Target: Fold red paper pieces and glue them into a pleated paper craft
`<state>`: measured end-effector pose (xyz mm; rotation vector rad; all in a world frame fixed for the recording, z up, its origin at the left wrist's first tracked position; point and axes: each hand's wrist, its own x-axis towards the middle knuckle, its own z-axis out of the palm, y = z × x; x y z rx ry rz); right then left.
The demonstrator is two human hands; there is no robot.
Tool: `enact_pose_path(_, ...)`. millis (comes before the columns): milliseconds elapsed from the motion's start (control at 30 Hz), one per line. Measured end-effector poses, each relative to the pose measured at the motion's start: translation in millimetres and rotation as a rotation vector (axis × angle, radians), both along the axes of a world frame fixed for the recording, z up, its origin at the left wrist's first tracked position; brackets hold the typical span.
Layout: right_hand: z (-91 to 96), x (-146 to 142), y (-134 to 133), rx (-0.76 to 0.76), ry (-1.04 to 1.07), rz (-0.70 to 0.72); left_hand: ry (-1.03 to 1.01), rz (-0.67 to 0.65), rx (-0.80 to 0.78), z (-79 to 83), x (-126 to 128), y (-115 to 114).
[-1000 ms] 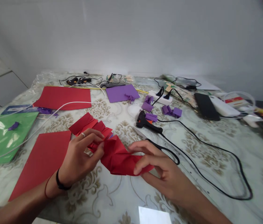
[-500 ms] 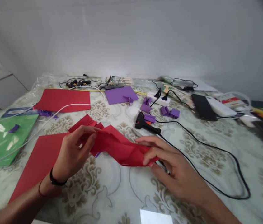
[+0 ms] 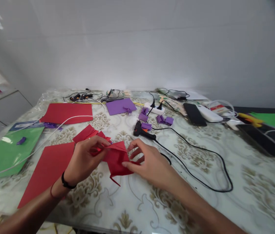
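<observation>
Between my hands is a creased piece of red paper (image 3: 118, 162), bent and partly folded, with a thin strip hanging from its lower edge. My left hand (image 3: 85, 159) pinches its upper left corner between thumb and fingers. At the right side of the paper, my right hand (image 3: 149, 162) grips the edge with thumb and curled fingers. Other cut red pieces (image 3: 86, 132) lie just behind my left hand, partly hidden by it. A black glue gun (image 3: 143, 131) rests on the table beyond my right hand, with purple folded pieces (image 3: 165, 120) around it.
Red sheets (image 3: 47, 172) lie at the left, near a green sheet (image 3: 10, 149) crossed by a white cable. A purple sheet (image 3: 119, 106) and a white power strip (image 3: 154, 108) are at the back. The glue gun's black cord loops right; phones (image 3: 194, 114) lie beyond it.
My right hand has moved left, closer to my left hand. The red paper, earlier stretched out sideways, is now bunched and hangs lower. The camera view has shifted.
</observation>
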<state>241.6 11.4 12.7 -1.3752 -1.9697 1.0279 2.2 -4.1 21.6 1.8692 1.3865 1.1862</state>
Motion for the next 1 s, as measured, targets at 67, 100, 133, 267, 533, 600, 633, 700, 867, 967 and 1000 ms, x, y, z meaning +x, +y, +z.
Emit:
enact_pose_path(67,8.4,-3,-3,0.036,-0.07,0.009,0.01,0.015,0.037,6.3,6,-1)
enact_pose_path(100,12.2,-4,-4,0.059,-0.093,0.008,0.012,0.017,0.055,9.4,8,-2)
enact_pose_path(133,15.4,-5,-5,0.081,-0.102,0.005,0.005,0.017,0.072,12.4,10,-2)
enact_pose_path(267,21.4,4,-3,0.118,-0.047,-0.011,-0.088,0.024,0.137,20.6,14,-1)
enact_pose_path(533,18.0,29,0,0.074,0.137,-0.04,-0.266,0.125,-0.048,12.5,1,15)
enact_pose_path(600,17.0,28,1,0.062,0.185,-0.061,-0.318,0.121,-0.09,9.9,4,17)
enact_pose_path(633,16.8,27,1,0.065,0.197,-0.069,-0.337,0.118,-0.096,9.3,8,17)
enact_pose_path(700,16.7,22,0,0.089,0.217,-0.076,-0.382,0.106,-0.111,9.5,20,16)
enact_pose_path(867,18.5,14,-4,0.149,0.241,-0.059,-0.518,0.044,-0.272,10.1,41,11)
enact_pose_path(967,17.6,18,-2,0.111,0.268,-0.069,-0.571,0.032,-0.293,5.4,35,14)
enact_pose_path(1000,16.7,20,-1,0.088,0.285,-0.072,-0.582,0.027,-0.29,3.4,32,15)
